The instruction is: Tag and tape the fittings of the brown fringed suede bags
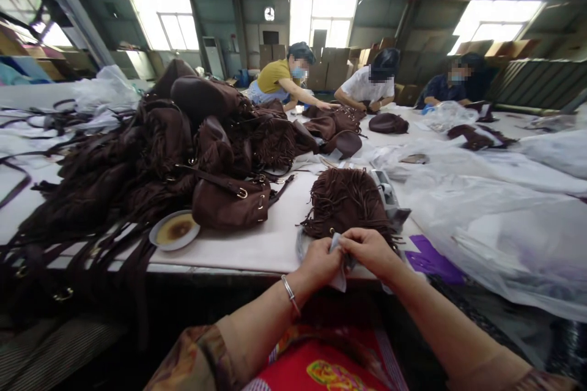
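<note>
Dark brown suede, hung with thin strips, covers the fringed bag lying on the table right of the frame's centre. At its near edge, just below the middle, the left hand and right hand come together, both pinching a crumpled grey sheet between thumb and fingers; whether it is cloth or paper I cannot tell. A silver bracelet circles the left wrist. A grey-white packet sits against the bag's right side.

Left of centre lies a smooth bag with a strap and a gold buckle, close beside a white bowl with something yellowish and brown in it. Behind them a heap of brown bags fills the left and middle of the frame, straps hanging over the table's edge at lower left.

A purple piece lies right of the right hand, partly under clear plastic that spreads across the right of the frame. Along the table's far side, upper centre to upper right, three people lean over it: one in a yellow top, one in white, one in dark clothes.
</note>
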Tool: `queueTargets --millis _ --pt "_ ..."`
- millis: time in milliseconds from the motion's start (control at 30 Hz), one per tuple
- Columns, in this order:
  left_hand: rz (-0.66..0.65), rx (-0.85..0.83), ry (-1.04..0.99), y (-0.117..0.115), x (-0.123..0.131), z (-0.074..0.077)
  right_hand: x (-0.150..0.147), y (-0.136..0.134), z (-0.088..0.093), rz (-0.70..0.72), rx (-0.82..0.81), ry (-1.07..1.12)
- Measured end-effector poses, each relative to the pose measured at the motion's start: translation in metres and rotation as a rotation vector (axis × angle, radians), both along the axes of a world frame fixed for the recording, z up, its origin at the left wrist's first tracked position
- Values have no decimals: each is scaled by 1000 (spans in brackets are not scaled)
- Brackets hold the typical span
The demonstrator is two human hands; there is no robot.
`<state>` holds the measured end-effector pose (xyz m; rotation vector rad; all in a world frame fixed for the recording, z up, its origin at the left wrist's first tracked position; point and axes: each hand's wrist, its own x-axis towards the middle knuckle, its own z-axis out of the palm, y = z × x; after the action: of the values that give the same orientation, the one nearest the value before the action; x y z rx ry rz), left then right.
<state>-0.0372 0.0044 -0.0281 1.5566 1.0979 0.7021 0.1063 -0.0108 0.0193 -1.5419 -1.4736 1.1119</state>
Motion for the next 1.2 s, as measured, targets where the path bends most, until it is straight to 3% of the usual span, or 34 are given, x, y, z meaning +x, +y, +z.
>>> queueTargets --millis 100,467,667,767,867,1067,1200 --pt "24 118 76 0 -1 -1 -1 8 -9 -63 -39 -79" --pt "72 209 176 -6 3 -2 -2 17 -11 -177 -134 -350" --pt "86 229 219 -9 8 3 -2 29 -8 -103 -132 -717" --pt "100 227 241 -10 8 4 -5 31 -5 -94 -107 -785" --pt "105 221 247 -9 6 5 -2 28 -6 -103 -79 -718" --pt "109 185 219 -7 3 2 13 13 -9 -101 -175 -250" --pt "108 158 178 -5 4 -2 13 7 -7 -155 -188 -161"
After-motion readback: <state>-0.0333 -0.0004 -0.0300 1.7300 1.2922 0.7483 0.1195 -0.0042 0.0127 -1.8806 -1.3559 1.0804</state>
